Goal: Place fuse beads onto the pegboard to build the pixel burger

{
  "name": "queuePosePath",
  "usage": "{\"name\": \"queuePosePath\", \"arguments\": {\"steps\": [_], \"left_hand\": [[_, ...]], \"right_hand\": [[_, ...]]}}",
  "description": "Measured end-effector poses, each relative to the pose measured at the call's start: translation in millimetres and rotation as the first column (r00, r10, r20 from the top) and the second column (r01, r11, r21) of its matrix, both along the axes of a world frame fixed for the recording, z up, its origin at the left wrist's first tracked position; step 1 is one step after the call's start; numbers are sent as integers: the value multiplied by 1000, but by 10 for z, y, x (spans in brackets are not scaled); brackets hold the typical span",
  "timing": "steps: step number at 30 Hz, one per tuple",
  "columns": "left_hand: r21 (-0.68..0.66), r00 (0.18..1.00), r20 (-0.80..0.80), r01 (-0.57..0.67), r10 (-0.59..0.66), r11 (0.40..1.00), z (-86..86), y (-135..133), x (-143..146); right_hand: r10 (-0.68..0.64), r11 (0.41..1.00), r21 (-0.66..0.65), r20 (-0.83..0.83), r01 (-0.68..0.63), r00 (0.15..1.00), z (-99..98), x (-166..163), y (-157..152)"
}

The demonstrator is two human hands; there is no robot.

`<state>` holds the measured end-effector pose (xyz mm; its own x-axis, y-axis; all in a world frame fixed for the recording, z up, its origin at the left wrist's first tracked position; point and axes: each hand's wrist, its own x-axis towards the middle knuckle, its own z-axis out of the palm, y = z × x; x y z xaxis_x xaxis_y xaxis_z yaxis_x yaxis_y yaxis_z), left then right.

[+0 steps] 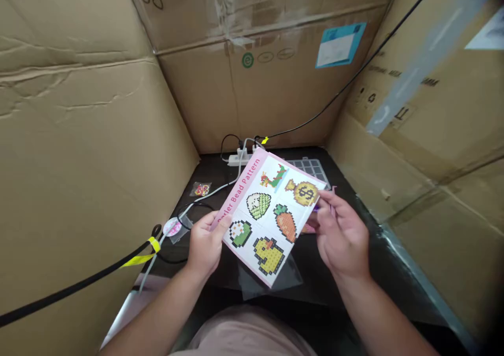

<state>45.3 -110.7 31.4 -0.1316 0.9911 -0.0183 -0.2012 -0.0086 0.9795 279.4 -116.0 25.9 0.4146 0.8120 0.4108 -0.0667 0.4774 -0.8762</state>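
Observation:
A Perler bead pattern booklet point(281, 229) with a pink border is held tilted above the dark table. Several pixel designs show on its page, among them a carrot, a duck and a money bag. My left hand point(207, 245) grips its left edge, thumb on top. At the right edge, my right hand point(342, 235) is closed with the fingers on the sheet's side. Something small and purple shows by the right fingers, too hidden to name. Behind the booklet lies a pink item, mostly covered. A clear plastic bag point(291, 274) lies under the lower corner.
Beyond the booklet is a grey compartment tray point(315, 168). A white power strip point(234, 160) with plugs and cables stands at the back. Left are a small bag of colourful pieces point(201, 189) and a round pink-and-white item point(172, 227). Cardboard walls point(291, 98) enclose the table point(212, 175).

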Motion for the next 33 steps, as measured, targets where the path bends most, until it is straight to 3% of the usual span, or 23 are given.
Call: {"name": "queuePosePath", "arguments": {"steps": [3, 7, 13, 17, 24, 29, 33], "left_hand": [[-5, 997, 49, 59, -59, 998, 27, 229, 18], [-1, 988, 114, 107, -106, 994, 63, 530, 8], [60, 978, 199, 59, -69, 996, 120, 879, 81], [80, 982, 181, 40, -54, 996, 101, 1011, 65], [30, 992, 55, 110, -111, 994, -3, 1137, 0], [47, 993, -111, 52, -47, 998, -93, 1207, -104], [83, 924, -383, 27, 7, 996, -148, 1201, -286]], "right_hand": [[-106, 994, -9, -104, 106, 989, 126, 102, 353], [-262, 964, 35, -73, 265, 962, 151, 198, 617], [-410, 908, 91, -3, 408, 912, -7, 125, 576], [-344, 937, 91, 82, 336, 936, -118, 72, 495], [-160, 983, -82, 67, 165, 985, -204, 132, 540], [-301, 949, -68, 82, 307, 950, -200, 103, 570], [-387, 917, -75, 77, 392, 919, -215, 104, 618]]}}
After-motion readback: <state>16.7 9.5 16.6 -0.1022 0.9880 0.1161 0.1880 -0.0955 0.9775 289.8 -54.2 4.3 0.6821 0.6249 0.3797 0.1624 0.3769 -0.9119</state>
